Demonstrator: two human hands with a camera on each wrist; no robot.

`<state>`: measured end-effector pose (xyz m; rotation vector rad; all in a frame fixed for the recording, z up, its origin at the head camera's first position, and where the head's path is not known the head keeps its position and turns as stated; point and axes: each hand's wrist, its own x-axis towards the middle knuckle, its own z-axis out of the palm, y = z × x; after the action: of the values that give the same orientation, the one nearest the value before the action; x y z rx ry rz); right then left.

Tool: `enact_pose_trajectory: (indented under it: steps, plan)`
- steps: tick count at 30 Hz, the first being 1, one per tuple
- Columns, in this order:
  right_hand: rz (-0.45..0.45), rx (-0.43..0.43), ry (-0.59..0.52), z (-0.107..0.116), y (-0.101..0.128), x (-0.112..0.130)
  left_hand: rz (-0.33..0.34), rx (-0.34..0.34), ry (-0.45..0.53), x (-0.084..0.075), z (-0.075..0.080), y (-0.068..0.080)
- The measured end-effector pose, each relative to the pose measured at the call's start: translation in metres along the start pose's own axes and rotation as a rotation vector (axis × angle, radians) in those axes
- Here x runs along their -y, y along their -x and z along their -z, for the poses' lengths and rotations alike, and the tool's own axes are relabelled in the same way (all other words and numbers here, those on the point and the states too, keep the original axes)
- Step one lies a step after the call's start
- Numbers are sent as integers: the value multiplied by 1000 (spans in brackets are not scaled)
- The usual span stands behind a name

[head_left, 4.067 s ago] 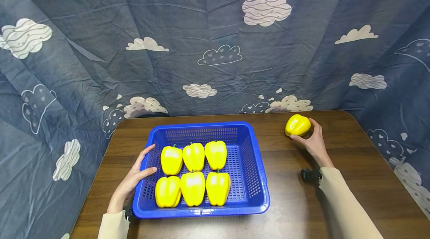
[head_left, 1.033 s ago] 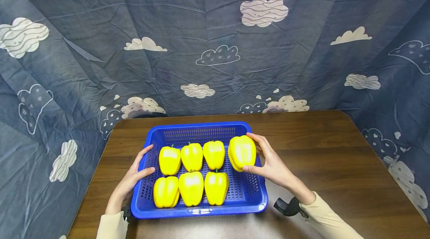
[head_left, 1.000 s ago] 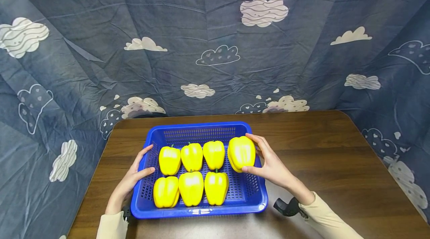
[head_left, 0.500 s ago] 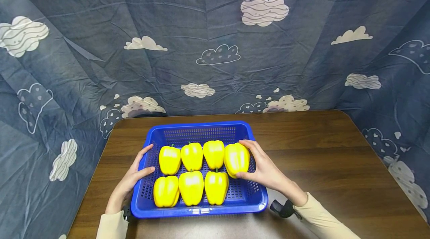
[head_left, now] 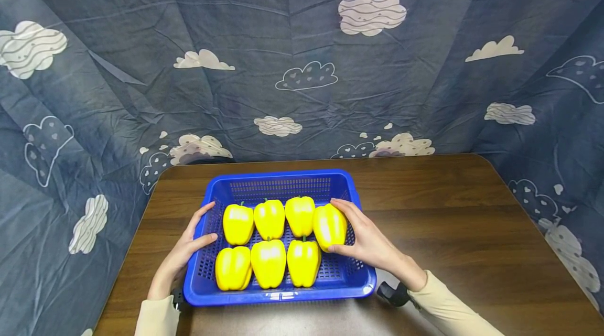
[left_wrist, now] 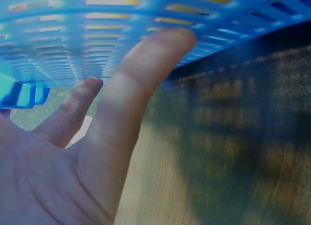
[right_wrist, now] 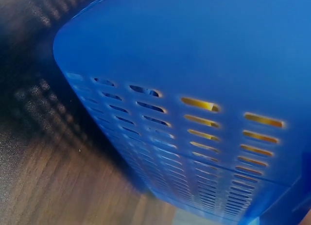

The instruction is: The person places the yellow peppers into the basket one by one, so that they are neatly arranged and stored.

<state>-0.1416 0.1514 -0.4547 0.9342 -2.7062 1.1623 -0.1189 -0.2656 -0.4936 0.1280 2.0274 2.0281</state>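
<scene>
Here, right hand [head_left: 373, 244] fingers curled around a yellow pepper [head_left: 329, 226] in the blue basket [head_left: 349, 278], left hand [head_left: 181, 257] seemingly open against its wall.

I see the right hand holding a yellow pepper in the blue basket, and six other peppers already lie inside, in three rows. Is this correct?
Not quite: the six other peppers lie in two rows of three, not three rows. The head view shows this. The rest holds: the right hand holds a yellow pepper in the blue basket.
</scene>
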Motion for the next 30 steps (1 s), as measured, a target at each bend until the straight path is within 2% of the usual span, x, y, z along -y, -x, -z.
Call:
enact_pose_trajectory:
  steps: [8, 19, 30]
  plan:
    - [0, 41, 48, -1, 0, 0, 6, -1, -4, -1, 0, 0]
    - [3, 60, 96, -3, 1, 1, -23, 4, -12, -2, -2, 1]
    - [14, 90, 125, -4, 1, 2, 5, -10, -10, 0, -1, 0]
